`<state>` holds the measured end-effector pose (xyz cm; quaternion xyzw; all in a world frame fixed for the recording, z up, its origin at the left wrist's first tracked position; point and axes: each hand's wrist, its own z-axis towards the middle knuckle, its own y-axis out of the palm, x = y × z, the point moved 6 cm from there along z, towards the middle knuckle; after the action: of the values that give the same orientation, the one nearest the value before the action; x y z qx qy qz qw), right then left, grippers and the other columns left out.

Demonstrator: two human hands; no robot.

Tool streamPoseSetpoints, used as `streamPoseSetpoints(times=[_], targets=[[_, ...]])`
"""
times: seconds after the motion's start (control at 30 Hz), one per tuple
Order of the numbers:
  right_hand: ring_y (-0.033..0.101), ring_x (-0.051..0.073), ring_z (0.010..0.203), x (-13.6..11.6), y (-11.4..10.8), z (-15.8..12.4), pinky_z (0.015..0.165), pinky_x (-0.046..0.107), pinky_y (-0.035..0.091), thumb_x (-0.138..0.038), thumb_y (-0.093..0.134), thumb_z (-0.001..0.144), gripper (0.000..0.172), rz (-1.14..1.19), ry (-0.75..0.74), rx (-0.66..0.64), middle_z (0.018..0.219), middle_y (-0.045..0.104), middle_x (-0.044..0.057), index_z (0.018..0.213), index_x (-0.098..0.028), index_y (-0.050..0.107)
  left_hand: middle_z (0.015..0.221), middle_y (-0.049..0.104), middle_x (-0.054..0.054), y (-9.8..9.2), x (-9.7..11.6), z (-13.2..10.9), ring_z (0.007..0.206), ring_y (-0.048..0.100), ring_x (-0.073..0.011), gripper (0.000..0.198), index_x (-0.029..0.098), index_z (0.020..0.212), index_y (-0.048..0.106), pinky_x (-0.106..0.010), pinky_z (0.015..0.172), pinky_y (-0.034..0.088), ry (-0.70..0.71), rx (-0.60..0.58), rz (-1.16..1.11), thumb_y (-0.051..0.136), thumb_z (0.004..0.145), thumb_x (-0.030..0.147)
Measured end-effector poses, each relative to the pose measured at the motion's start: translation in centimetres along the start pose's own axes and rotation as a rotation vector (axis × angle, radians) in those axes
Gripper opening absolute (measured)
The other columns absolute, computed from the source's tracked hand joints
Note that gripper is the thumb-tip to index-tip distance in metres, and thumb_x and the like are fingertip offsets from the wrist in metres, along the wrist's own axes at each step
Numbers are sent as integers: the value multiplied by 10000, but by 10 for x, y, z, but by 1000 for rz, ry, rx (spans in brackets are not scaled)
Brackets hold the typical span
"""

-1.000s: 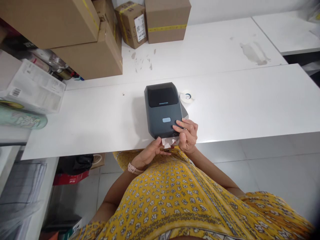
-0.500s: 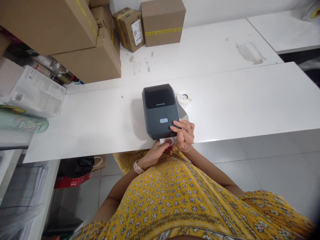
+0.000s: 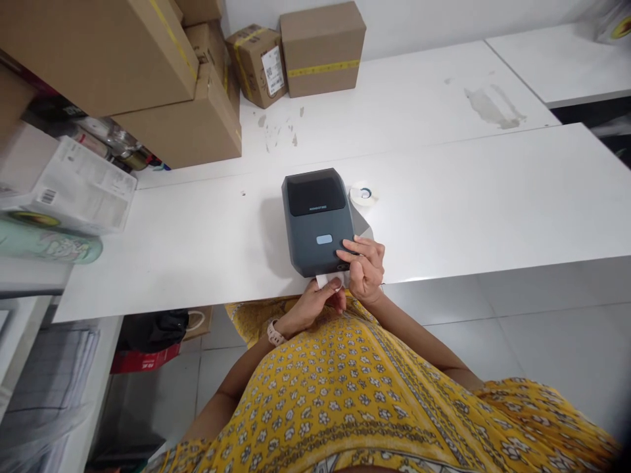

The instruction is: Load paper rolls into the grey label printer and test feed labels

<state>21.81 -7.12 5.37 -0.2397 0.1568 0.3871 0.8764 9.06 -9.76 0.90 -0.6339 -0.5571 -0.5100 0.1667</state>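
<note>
A dark grey label printer with a black window and a pale blue button lies on the white table near its front edge. From its near end sticks a white paper label strip. My left hand pinches that strip between thumb and fingers, just below the printer. My right hand grips the printer's near right corner, two fingers lying over its top and the others bent at the side. Beyond the printer's right side rests a roll of white labels.
Brown cardboard boxes stand along the back and left of the white table. At the left edge are a white carton and a mint green bottle. Under the table on the left sits a black bag.
The white strip shows a little more below the printer, with my left hand slightly lower. My right hand keeps its place on the printer. The whole view has shifted slightly.
</note>
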Motion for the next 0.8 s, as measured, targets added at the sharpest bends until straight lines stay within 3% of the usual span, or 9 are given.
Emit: streamPoseSetpoints(times=[0.17,0.33,0.47,0.57,0.67,0.8], targets=[[666,252,1069,-7,-2,10,932,456,527,-146,451,982,391,39,-62,19,1065,765,36,1133,-294,780,641,677,-53,-3,0,0,579,616,-153,616,155,699,673,-320,666,529,5,-26,29,673,875,745],[602,257,989,-10,5,24,927,480,406,-376,506,1037,336,-146,-24,-221,1064,725,49,1258,-325,754,684,691,-67,-3,3,-1,635,639,-166,627,153,715,695,-331,718,546,-7,-47,43,662,876,758],[575,242,955,-21,7,37,922,468,362,-475,511,1060,321,-266,-53,-336,1081,721,43,1194,-304,747,705,698,-58,-4,6,-3,658,656,-172,583,167,736,692,-329,726,556,0,-55,44,673,884,731],[612,258,1133,-27,9,48,1075,495,328,-434,546,1063,236,-269,-63,-369,1122,731,34,1092,-286,727,719,701,-57,-7,7,-4,672,662,-172,580,159,759,698,-329,733,563,4,-46,44,695,869,728],[549,271,1373,-26,16,53,1228,518,202,-390,568,1057,166,-236,-67,-415,1222,739,9,1015,-293,694,731,708,-62,-11,3,-3,678,663,-171,589,141,782,711,-335,748,571,-18,-57,36,725,844,727],[485,268,1479,-18,22,49,1289,534,137,-390,579,1051,158,-191,-40,-467,1346,725,-1,982,-286,676,803,733,-69,-11,3,-3,731,671,-177,537,146,841,724,-336,778,569,-14,-97,30,753,847,682]])
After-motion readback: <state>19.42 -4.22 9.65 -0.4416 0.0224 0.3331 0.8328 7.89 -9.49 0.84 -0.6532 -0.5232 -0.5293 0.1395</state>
